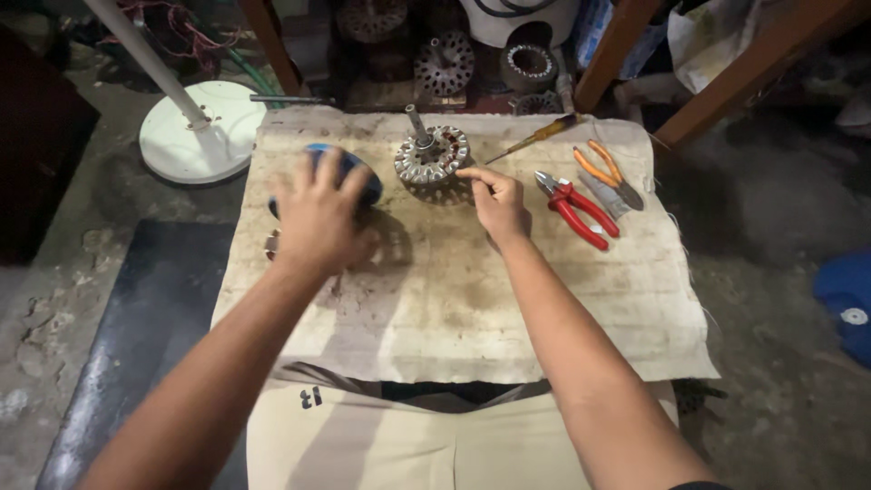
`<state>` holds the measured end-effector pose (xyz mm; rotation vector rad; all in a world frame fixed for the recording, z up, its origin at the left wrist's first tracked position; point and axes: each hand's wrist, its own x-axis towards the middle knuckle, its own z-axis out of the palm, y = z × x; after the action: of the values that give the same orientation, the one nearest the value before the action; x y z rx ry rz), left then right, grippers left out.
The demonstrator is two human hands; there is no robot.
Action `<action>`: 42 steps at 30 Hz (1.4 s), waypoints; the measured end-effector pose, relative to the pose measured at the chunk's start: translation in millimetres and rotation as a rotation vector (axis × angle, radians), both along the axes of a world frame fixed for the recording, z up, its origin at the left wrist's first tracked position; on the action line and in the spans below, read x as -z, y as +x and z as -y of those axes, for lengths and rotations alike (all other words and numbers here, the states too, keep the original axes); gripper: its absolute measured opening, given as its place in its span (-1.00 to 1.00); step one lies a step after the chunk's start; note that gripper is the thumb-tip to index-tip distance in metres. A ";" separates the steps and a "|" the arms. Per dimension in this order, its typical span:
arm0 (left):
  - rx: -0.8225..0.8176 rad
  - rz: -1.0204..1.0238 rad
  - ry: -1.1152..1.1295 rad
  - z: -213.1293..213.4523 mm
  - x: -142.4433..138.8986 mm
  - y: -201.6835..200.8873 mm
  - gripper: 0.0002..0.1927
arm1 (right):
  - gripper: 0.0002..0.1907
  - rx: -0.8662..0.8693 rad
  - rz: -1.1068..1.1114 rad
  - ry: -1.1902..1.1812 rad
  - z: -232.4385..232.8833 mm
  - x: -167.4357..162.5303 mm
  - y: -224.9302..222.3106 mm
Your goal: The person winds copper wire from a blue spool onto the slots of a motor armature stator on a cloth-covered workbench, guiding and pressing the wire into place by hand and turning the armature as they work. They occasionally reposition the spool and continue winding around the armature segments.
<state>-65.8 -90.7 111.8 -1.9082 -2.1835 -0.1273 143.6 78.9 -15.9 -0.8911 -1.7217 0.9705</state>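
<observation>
A stained cloth (454, 308) covers the tabletop over a rough concrete floor (780, 236). Far left stands a white round fan base (195, 136); 2 slanted wooden legs (735, 82) rise far right.

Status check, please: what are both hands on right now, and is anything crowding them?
Left hand gripping the blue motor cover. Right hand fingertip touching the stator. Red pliers lie clear to the right.

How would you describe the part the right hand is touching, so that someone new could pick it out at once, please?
Start at the stained cloth spread over the work surface and look to its far edge, near the middle. There the right hand touches a round motor stator with its fingertips. Unlike the blue housing under the left hand or the red pliers, it is a slotted metal ring with an upright shaft.
</observation>
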 end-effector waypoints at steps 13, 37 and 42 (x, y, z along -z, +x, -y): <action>-0.266 0.148 -0.530 23.9 -36.8 -16.6 0.63 | -0.73 -0.068 -0.087 0.188 1.9 -4.9 1.3; -0.389 0.721 -0.334 -50.3 -1.9 -81.3 -0.31 | -0.73 0.019 0.010 -0.003 6.0 -8.0 -1.2; -0.333 0.772 -0.126 -49.9 -0.4 -67.8 -0.23 | -0.74 0.039 0.057 0.049 8.6 -8.8 1.2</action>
<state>-133.6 -40.7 112.2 -1.6869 -3.0231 -0.7948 144.9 70.3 -7.1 -0.9247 -1.7627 0.8810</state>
